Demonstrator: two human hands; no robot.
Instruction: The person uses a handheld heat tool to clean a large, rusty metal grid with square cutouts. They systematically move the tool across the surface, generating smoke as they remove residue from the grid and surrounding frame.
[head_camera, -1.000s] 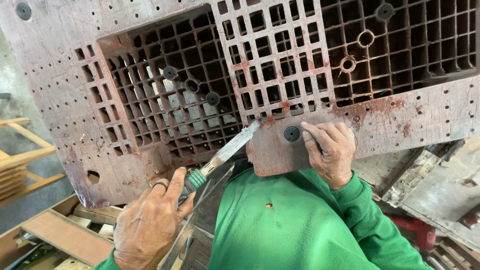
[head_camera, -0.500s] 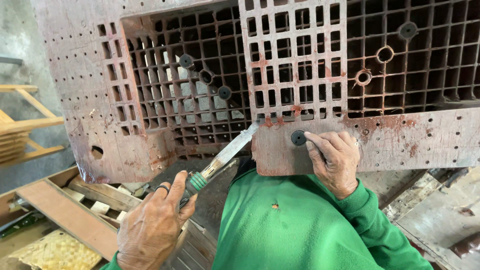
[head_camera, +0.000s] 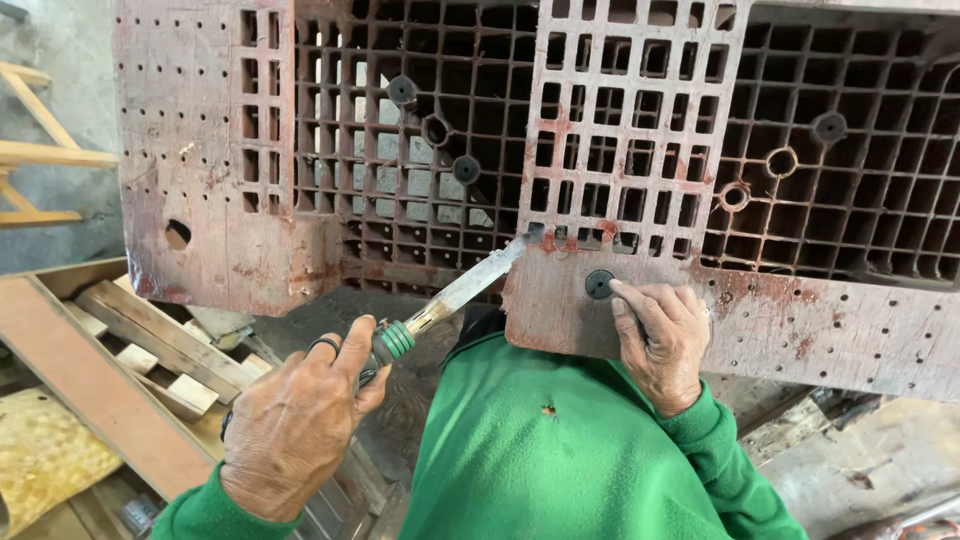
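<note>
Wooden planks (head_camera: 130, 350) stacked lower left, w/ short wood blocks (head_camera: 165, 385) on top. Woven yellow mat (head_camera: 40, 455) at bottom-left corner. Pale wooden frame (head_camera: 45, 160) at left edge. Grey concrete floor (head_camera: 880, 470) bottom right.

Grid panel (head_camera: 640, 150) filled upper frame. Chisel (head_camera: 455, 295) ran from left hand (head_camera: 295, 420), lower left, up to the panel's lower edge. Right hand (head_camera: 660, 345) lay centre-right beneath a round plug (head_camera: 599, 284). Wooden planks (head_camera: 150, 350) lay lower left.

Daylight is falling on a grey concrete floor (head_camera: 60, 90) at ten o'clock. Wooden planks (head_camera: 130, 350) are lying stacked at eight o'clock, and a pale wooden frame (head_camera: 40, 160) is standing at nine.
</note>
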